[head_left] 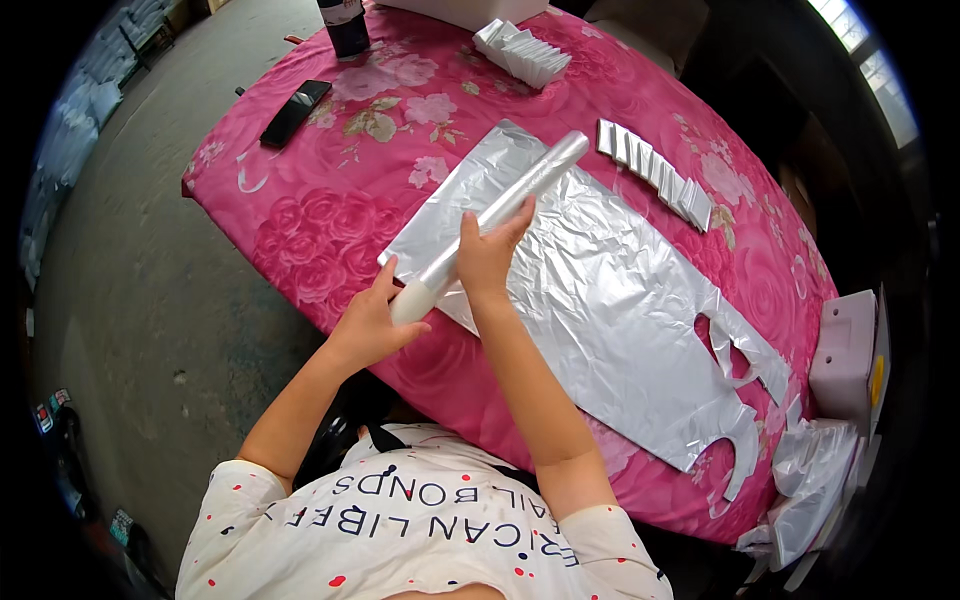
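A stack or sheet of shiny silver-white plastic bags (610, 290) lies wrinkled across the table, its cut-out handle end at the lower right. Slanting over its upper left part is a pale, glossy roll (540, 172), which looks like film wound on a white tube. My left hand (372, 325) is closed round the roll's near white end. Farther up, my right hand (490, 255) grips the roll's middle, thumb on one side and fingers on the other. The undersides of the roll and of both hands are hidden.
A pink flowered cloth (320, 240) covers the table. Folded white packets lie in a row (655, 175) and a pile (522, 53) beyond the bags. A black phone (296, 113) and dark bottle (345, 28) are far left. A pinkish box (842, 350) stands at the right edge.
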